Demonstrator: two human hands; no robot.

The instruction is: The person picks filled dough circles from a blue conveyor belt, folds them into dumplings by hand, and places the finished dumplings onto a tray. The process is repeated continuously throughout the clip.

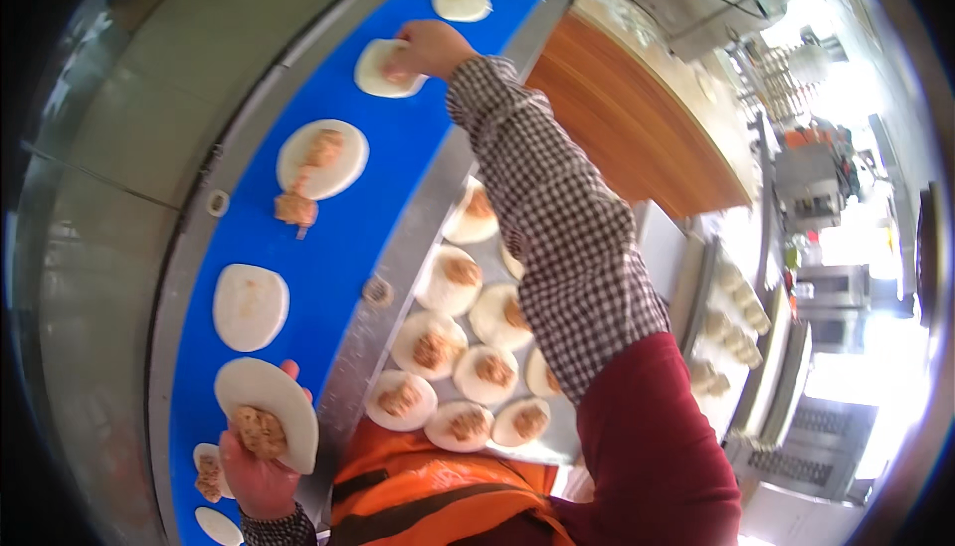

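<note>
My left hand [261,466] holds a round dough wrapper [269,387] with a lump of minced filling [261,434] on it, above the near end of the blue conveyor belt [328,282]. Farther up the belt, my right hand [433,49] is closed at the edge of another dough wrapper [378,71]; its fingers partly hide some pinkish filling there. Between my hands lie a plain dough wrapper [251,305] and a wrapper [343,163] whose filling spills over its edge onto the belt.
A metal tray [557,429] beside the belt carries several wrappers topped with filling. More wrappers lie along the belt, including a bare one [462,3] beyond my right hand. A wooden board [637,113] stands right of my forearm; trays with pale dough pieces [731,327] sit farther right.
</note>
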